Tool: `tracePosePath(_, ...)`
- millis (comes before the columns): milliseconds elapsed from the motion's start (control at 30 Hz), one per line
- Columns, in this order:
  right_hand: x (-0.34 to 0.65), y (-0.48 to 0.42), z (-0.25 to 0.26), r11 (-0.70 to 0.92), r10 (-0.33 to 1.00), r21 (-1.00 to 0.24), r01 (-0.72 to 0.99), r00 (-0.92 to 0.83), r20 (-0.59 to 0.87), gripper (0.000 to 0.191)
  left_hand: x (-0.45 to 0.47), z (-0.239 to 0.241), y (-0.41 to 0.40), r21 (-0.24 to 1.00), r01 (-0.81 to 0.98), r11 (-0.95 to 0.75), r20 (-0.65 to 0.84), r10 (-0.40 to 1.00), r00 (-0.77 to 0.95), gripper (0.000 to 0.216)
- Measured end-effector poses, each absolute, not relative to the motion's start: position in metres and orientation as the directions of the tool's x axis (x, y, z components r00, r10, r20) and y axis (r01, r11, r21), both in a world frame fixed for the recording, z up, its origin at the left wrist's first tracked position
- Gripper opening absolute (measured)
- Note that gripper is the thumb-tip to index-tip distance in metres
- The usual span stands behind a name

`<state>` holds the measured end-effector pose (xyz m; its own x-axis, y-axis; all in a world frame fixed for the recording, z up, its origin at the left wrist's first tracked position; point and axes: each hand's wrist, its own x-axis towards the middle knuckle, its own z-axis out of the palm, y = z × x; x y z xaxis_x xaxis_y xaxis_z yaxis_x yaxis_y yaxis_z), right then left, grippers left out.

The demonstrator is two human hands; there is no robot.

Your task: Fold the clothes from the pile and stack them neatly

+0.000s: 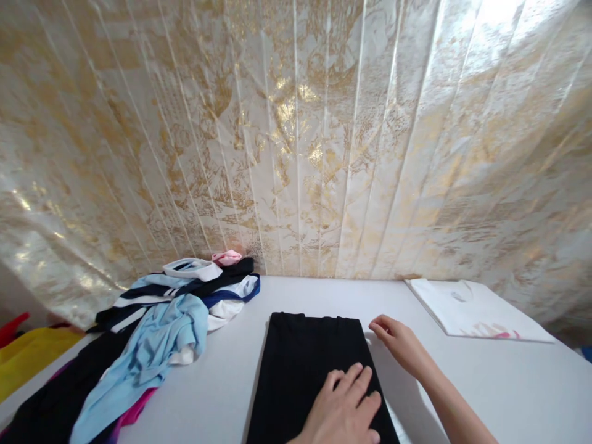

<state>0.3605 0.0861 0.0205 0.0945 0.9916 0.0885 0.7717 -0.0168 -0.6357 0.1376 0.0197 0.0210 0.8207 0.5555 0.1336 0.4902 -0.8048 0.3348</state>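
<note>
A black garment (305, 364), folded into a neat rectangle, lies in front of me on the white table; its exact kind does not show. My left hand (345, 404) rests flat on its lower right part, fingers spread. Just past the garment's upper right edge hovers my right hand (398, 339), apart from the cloth. Its fingers are curled together, with nothing visible in them.
To the left is a loose heap of clothes, with a light blue garment (148, 357) on top. A folded white T-shirt (467, 305) lies at the back right of the white table (208, 394). A gold-patterned curtain (296, 154) hangs behind; yellow cloth (37, 354) is at far left.
</note>
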Motion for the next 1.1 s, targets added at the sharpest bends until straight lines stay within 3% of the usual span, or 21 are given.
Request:
tracePosePath(167, 0.347, 0.091, 0.016, -0.064, 0.994, -0.616, 0.785, 0.106, 0.031, 0.034, 0.140, 0.024, 0.021, 0.390, 0.505, -0.770, 0.056, 0.567, 0.822, 0.061)
tracePosePath(333, 0.342, 0.097, 0.015, -0.070, 0.995, -0.612, 0.788, 0.098, 0.012, 0.023, 0.138, 0.031, 0.020, 0.442, 0.515, -0.735, -0.016, 0.567, 0.823, 0.065)
tracePosePath(600, 0.338, 0.092, 0.014, -0.106, 0.988, -0.551, 0.828, 0.148, 0.032, 0.013, 0.136, 0.031, 0.018, 0.451, 0.502, -0.738, -0.001, 0.562, 0.827, 0.057)
tracePosePath(867, 0.340, 0.080, 0.015, -0.091, 0.988, -0.578, 0.811, 0.148, 0.052, 0.017, 0.132, 0.042, 0.020, 0.486, 0.459, -0.744, 0.039, 0.543, 0.839, 0.041)
tracePosePath(1100, 0.352, 0.021, 0.009, -0.046, 0.996, -0.643, 0.765, 0.081, 0.026, 0.021, 0.140, 0.046, 0.032, 0.442, 0.492, -0.750, 0.081, 0.580, 0.811, 0.052)
